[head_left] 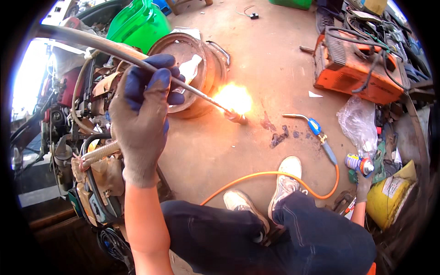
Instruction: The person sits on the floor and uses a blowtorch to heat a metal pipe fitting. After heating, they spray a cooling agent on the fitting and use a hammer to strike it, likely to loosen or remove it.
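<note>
My left hand point(144, 105), in a grey glove with blue fingertips, is closed round a long thin metal rod point(181, 83). The rod slants down to the right, and its far tip ends in a small dark lump point(236, 117) low over the floor. A bright flame point(234, 97) burns at that tip. At the far right, my gloved right hand point(363, 189) is closed at the lower end of a small spray can point(359, 163); its fingers are partly hidden. Between the hands, a gas torch point(316, 128) with a blue handle lies on the floor, joined to an orange hose point(256, 174).
A rusty wheel rim point(208, 62) stands beyond my left hand, near green tubs point(137, 27). An orange machine point(353, 68) with cables sits at the right, above a clear plastic bag point(360, 121) and a yellow sack point(389, 195). Machine parts crowd the left side.
</note>
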`<state>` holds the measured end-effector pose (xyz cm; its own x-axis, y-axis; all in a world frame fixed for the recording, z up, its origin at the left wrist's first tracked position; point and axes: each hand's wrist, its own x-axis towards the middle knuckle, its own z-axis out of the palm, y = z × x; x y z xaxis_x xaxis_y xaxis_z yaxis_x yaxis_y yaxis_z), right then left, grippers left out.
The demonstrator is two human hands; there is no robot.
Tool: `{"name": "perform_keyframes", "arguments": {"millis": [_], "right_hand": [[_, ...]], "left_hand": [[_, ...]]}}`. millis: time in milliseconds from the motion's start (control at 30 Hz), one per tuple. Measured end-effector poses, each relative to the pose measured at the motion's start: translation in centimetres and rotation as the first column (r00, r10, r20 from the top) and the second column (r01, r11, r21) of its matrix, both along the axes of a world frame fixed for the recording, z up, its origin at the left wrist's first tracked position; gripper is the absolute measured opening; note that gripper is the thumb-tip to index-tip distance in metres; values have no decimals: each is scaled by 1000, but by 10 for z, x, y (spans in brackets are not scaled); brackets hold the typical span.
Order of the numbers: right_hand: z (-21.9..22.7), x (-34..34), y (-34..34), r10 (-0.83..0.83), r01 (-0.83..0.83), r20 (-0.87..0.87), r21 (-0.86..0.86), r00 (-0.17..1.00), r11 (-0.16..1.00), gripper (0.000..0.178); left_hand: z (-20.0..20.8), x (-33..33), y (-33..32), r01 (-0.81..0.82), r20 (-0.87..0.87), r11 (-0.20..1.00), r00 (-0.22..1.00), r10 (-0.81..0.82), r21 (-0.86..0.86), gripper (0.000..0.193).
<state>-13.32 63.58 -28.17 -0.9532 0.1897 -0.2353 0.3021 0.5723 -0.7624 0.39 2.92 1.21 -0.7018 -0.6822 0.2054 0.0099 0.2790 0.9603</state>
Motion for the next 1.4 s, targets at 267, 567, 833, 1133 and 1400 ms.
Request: {"name": "perform_keyframes", "arguments": {"millis": [267, 567, 833, 1133, 1400], "right_hand": [[24, -8, -36, 71, -91, -235, -77, 969, 993, 68], [141, -16, -192, 370, -512, -423, -294, 827, 807, 89], [177, 13, -282, 682, -780, -426, -99, 594, 618, 93], [200, 36, -373, 911, -924, -333, 206, 242, 321, 72], [186, 49, -391, 925, -920, -284, 226, 251, 319, 73]], "left_hand": [[-8, 12, -28, -49, 30, 988, 998, 54, -150, 29], [-10, 18, -26, -28, -9, 990, 1000, 27, -135, 28], [-8, 9, -16, -24, 36, 983, 999, 31, -183, 25], [-8, -11, -5, -47, -6, 979, 999, 47, -198, 22], [-13, -9, -7, -20, -20, 944, 1000, 15, -329, 21]]}}
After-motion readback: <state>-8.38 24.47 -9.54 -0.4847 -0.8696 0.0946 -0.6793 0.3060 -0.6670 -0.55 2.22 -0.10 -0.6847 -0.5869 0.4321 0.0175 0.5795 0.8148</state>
